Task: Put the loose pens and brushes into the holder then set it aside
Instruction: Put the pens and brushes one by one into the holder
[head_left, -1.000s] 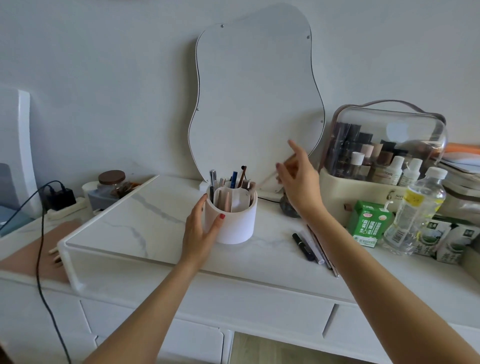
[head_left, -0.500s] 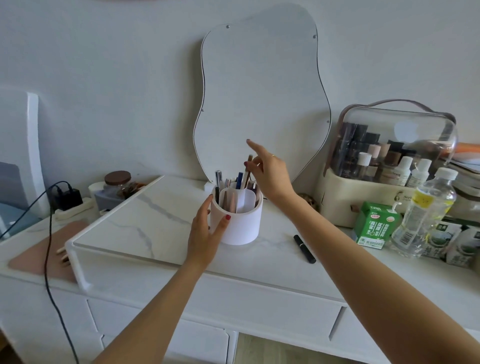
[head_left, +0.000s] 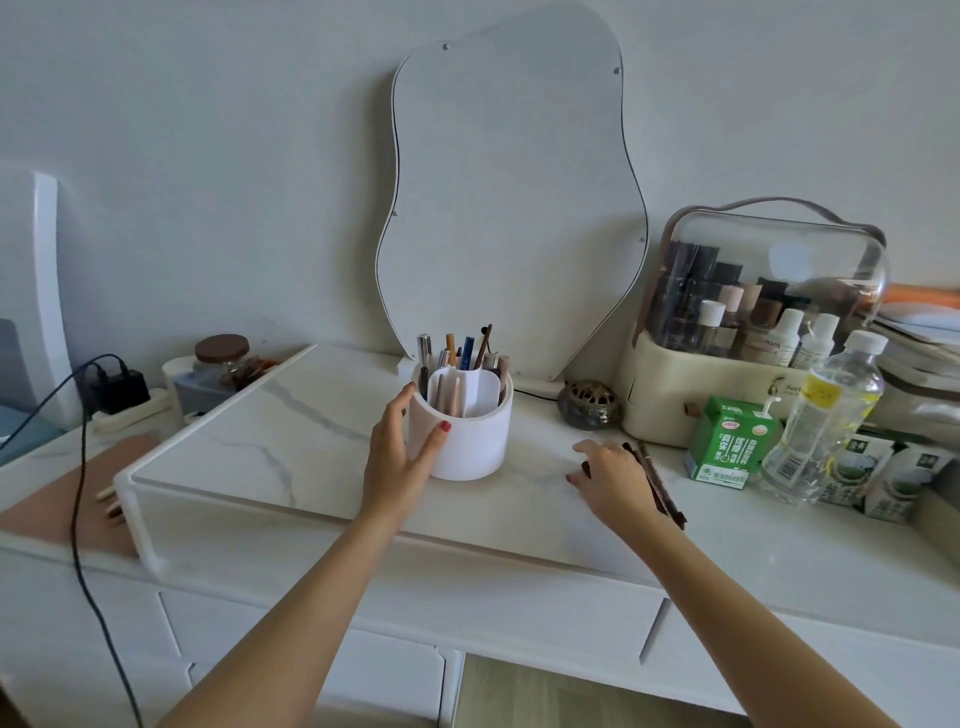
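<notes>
Your left hand (head_left: 400, 457) cupped the near left side of the white holder (head_left: 462, 436), thumb pressed on its front wall and fingers round the back, so it was grasping the holder. The holder stood upright on the marble-topped bench (head_left: 291, 431), in front of the wavy mirror (head_left: 511, 192) that leaned against the wall. Several pens and brushes (head_left: 457, 353) stood in it, most of them in the back compartments, with a few pale handles in the front left one.

Your right hand (head_left: 613, 480) lay low on the bench to the right of the holder, well apart from it, palm down with the fingers curled over the loose dark pens (head_left: 657, 480). The pens ran out from under your hand toward the bench's front edge. I cannot tell whether your fingers had actually clenched on them or only rested on top.

Behind your right hand sat a small brass-lidded pot (head_left: 587, 405), and further right a cream makeup case (head_left: 748, 332) with a clear domed lid. A green drink carton (head_left: 730, 441) and a clear water bottle (head_left: 826, 415) stood in front of that case. At the far left a black cable (head_left: 78, 467) trailed down over the bench edge.
</notes>
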